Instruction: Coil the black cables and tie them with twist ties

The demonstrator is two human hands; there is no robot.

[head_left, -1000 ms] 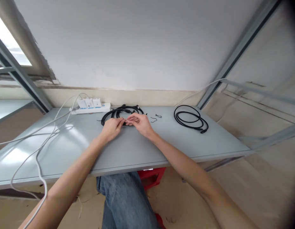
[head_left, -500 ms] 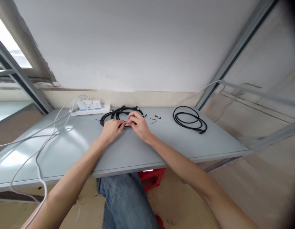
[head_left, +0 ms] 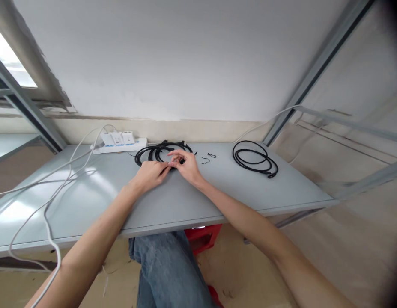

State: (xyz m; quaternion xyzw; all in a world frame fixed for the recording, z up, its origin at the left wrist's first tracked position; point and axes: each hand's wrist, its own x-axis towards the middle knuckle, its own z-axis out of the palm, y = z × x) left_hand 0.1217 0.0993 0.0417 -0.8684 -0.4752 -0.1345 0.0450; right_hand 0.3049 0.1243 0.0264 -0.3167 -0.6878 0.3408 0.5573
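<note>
A bundle of coiled black cables (head_left: 153,152) lies on the grey table (head_left: 192,196) near its back edge. My left hand (head_left: 151,173) rests at the bundle's near side with its fingers curled onto the cable. My right hand (head_left: 184,165) meets it from the right, thumb and fingers pinching the same stretch of cable. What the fingertips grip beyond the cable is too small to make out.
A second coiled black cable (head_left: 253,158) lies to the right. Two small black twist ties (head_left: 208,158) sit between the coils. A white power strip (head_left: 117,143) with plugged adapters stands at the back left, its white cords (head_left: 53,188) trailing off the table's left front.
Both hands stayed at the bundle; the right fingers shifted slightly on the cable. The view drifted a little.
</note>
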